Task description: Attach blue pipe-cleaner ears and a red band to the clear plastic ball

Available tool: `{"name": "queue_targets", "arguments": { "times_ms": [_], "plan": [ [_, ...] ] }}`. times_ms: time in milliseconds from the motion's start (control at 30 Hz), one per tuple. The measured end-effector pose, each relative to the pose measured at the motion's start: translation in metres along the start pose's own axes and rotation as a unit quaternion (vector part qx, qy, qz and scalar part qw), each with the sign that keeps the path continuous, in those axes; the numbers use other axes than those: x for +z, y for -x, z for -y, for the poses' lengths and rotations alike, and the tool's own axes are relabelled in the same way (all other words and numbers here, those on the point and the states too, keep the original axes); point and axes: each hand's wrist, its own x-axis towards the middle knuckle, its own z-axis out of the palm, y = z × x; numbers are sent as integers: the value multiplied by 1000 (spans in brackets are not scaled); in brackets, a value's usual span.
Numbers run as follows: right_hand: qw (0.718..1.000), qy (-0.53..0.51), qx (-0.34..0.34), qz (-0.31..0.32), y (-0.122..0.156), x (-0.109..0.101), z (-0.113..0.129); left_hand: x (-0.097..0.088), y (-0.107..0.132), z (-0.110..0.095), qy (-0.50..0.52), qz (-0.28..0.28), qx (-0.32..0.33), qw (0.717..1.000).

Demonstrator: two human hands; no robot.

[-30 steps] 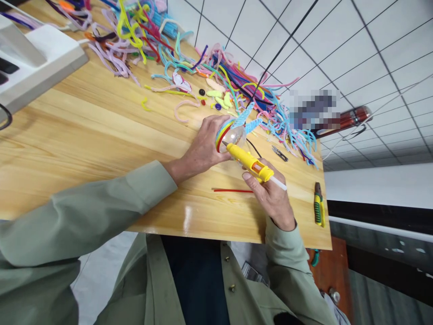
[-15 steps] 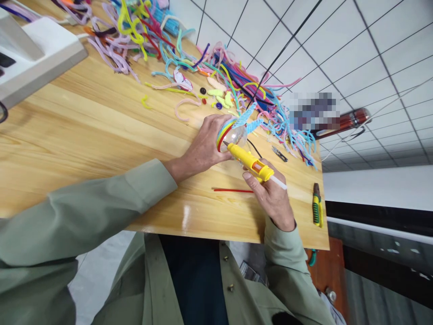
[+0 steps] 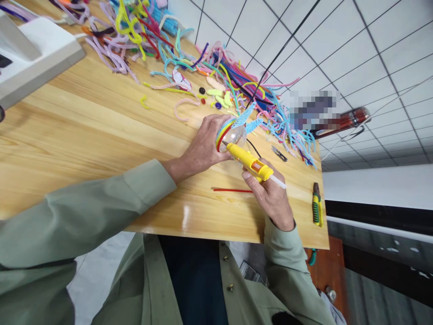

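My left hand [image 3: 204, 143] is closed around a clear plastic ball [image 3: 235, 134] wrapped with rainbow pipe cleaners, with light blue twisted pieces sticking out of it. My right hand [image 3: 270, 196] grips a yellow glue gun [image 3: 248, 161] with a white glue stick at its back. The gun's metal tip touches the ball near my left thumb. Both hands rest over the wooden table [image 3: 101, 131].
A heap of coloured pipe cleaners [image 3: 216, 72] covers the far side of the table. A red pipe cleaner [image 3: 232, 190] lies by my right hand, small snips [image 3: 279, 153] and a green-handled tool [image 3: 317, 208] to the right. A white box [image 3: 34, 54] sits far left.
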Motion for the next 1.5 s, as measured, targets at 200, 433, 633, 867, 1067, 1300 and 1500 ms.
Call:
{"name": "queue_targets", "arguments": {
  "times_ms": [200, 433, 633, 867, 1067, 1300, 1500],
  "plan": [
    [1000, 4, -7, -1, 0, 0, 0, 0, 0, -1, -4, -1, -13, 1000],
    [1000, 7, -5, -3, 0, 0, 0, -2, 0, -4, -38, 9, 0, 999],
    [1000, 19, -23, -8, 0, 0, 0, -3, 1, -4, -66, 13, 15, 998],
    [1000, 15, -6, -5, -1, -1, 1, -2, 1, -3, -70, 10, 15, 997],
    [1000, 25, -13, -7, -1, 0, 0, -4, 1, -3, -74, 18, 18, 997],
    [999, 32, -21, -11, -1, -1, 0, -3, 0, -3, -82, 18, 23, 996],
    [1000, 26, -10, -11, 0, 0, -1, -3, 0, -4, -75, 17, 16, 997]
  ]
}}
